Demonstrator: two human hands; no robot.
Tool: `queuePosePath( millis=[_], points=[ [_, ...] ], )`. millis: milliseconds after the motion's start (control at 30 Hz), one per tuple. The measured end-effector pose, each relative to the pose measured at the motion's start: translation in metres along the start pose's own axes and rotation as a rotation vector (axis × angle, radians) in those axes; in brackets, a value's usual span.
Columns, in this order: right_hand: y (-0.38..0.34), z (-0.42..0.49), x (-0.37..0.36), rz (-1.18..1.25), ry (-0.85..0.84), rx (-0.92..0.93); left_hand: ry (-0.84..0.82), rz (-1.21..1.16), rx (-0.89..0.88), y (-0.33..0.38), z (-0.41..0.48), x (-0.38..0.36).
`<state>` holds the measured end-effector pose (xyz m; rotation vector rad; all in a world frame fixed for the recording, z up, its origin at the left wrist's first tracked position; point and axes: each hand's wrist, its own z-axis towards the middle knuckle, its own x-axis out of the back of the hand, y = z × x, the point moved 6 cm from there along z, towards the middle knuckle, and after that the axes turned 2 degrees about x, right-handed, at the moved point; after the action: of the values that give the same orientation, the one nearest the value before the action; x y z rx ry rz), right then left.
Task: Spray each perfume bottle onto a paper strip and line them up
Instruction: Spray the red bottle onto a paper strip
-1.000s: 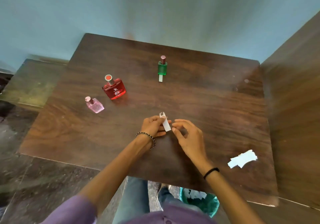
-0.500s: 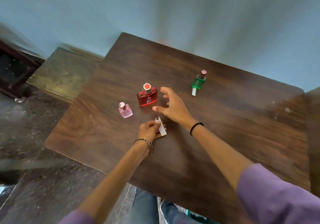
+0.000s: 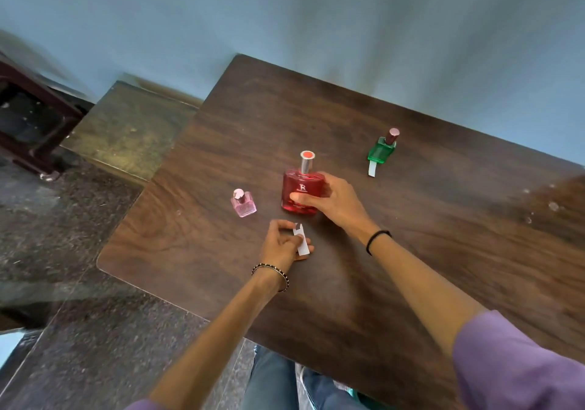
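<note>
Your right hand [image 3: 335, 200] grips the red bottle [image 3: 299, 192], upright on the table [image 3: 411, 251]; your left hand [image 3: 281, 245] pinches a paper strip [image 3: 301, 242] just beside it. Smooth glass could slip when lifted, or spray could miss the narrow strip.

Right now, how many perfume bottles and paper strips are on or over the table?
Perfume bottles: 3, namely red bottle gripped by the right hand, pink bottle, green bottle.
Paper strips: 2, namely held strip pinched in the left hand, loose strip at the green bottle's foot.
Total: 5.
</note>
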<state>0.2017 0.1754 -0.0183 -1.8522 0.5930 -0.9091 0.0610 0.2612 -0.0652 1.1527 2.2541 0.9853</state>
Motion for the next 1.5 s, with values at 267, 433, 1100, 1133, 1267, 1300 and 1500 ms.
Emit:
queuePosePath(
  millis=[267,433,1100,1133,1267,1300,1500],
  points=[
    [0.044,-0.118,0.035,0.519,0.067,-0.226,-0.181,0.232,-0.132,0.000,-0.021,-0.037],
    [0.041,-0.177,0.050,0.601,0.035,-0.229,-0.268,0.352,-0.257,0.013,-0.046,-0.072],
    [0.043,-0.262,0.082,0.511,0.146,-0.205,-0.498,0.340,-0.407,0.022,-0.137,-0.141],
    [0.043,-0.261,0.084,0.461,0.183,-0.182,-0.484,0.322,-0.415,0.022,-0.139,-0.143],
    [0.040,-0.260,0.092,0.201,0.348,-0.095,-0.422,0.254,-0.426,0.025,-0.141,-0.148],
    [0.036,-0.261,0.094,0.160,0.378,-0.081,-0.410,0.252,-0.432,0.026,-0.141,-0.149],
    [0.012,-0.272,0.099,-0.441,0.592,-0.067,-0.317,0.293,-0.497,0.033,-0.142,-0.156]
  ],
)
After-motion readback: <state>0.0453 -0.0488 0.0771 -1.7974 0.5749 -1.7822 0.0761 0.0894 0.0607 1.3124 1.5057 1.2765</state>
